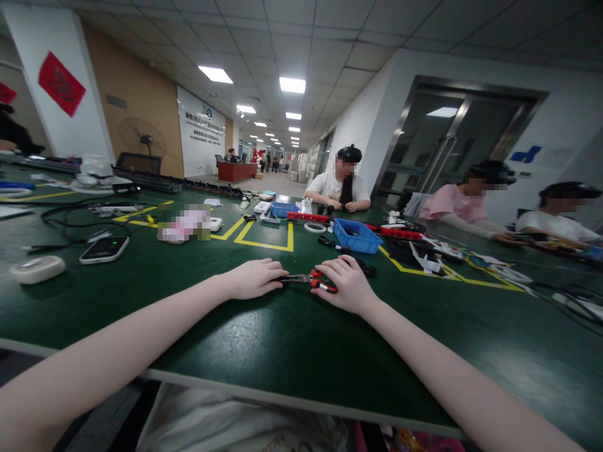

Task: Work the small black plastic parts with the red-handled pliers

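Long-nose pliers (301, 278) with red and black handles lie crosswise just over the green tabletop, their metal jaws pointing left. My right hand (349, 286) is closed around the handles, which stand slightly apart. My left hand (257, 279) has its thumb and fingers pressed together at the tip of the jaws. Whether a small piece also sits between those fingertips is hidden. Just behind my right hand, a dark bundle (366, 267) that looks like black cable rests on the table.
A blue bin (357, 236) stands beyond my right hand, near red strips (308, 217) and a white ring (315, 227). At left lie a phone (104, 249), a white round object (38, 269) and black cables. Yellow tape (264, 247) marks the green table (264, 351). Several people sit across and to the right.
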`<state>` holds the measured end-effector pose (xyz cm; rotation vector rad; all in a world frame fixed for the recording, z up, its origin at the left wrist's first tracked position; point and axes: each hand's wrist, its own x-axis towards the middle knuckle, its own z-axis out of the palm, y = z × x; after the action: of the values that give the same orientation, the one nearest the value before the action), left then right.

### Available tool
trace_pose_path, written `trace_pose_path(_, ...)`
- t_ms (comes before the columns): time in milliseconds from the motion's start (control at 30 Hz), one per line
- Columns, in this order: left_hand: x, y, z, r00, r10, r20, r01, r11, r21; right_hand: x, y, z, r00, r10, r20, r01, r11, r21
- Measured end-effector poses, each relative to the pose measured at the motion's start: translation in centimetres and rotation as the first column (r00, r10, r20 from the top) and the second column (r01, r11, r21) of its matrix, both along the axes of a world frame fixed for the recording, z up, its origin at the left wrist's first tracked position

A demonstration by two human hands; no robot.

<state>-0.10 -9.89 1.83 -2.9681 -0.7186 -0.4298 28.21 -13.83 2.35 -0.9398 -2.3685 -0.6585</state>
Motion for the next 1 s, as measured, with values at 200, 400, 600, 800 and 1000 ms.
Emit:
trace_pose_path(200, -0.09, 0.02, 0.02, 1.000, -0.012, -0.016, 0.012, 1.000, -0.001, 0.04, 0.11, -0.13, 1.000, 0.000, 0.003, 0.000, 1.000, 0.001)
trace_pose_path(400, -0.16, 0.03, 0.06, 1.000, -0.017, -0.019, 0.017, 1.000, 0.006, 0.05, 0.15, -0.17, 1.000, 0.008, -0.015, -0.008, 1.000, -0.026)
trace_pose_path(600, -0.15, 0.07, 0.06, 1.000, -0.015, -0.024, 0.015, 1.000, 0.008, 0.12, 0.30, -0.24, 1.000, 0.005, -0.015, -0.006, 0.999, -0.043)
trace_pose_path(800, -0.14, 0.03, 0.14, 1.000, -0.023, -0.008, 0.023, 1.000, 0.020, 0.13, 0.26, -0.12, 1.000, -0.003, 0.003, 0.004, 0.999, -0.034)
trace_pose_path(1000, -0.07, -0.06, 0.19, 1.000, -0.014, -0.018, 0.015, 0.999, 0.030, 0.12, 0.15, -0.01, 1.000, -0.003, 0.015, 0.003, 1.000, -0.014)
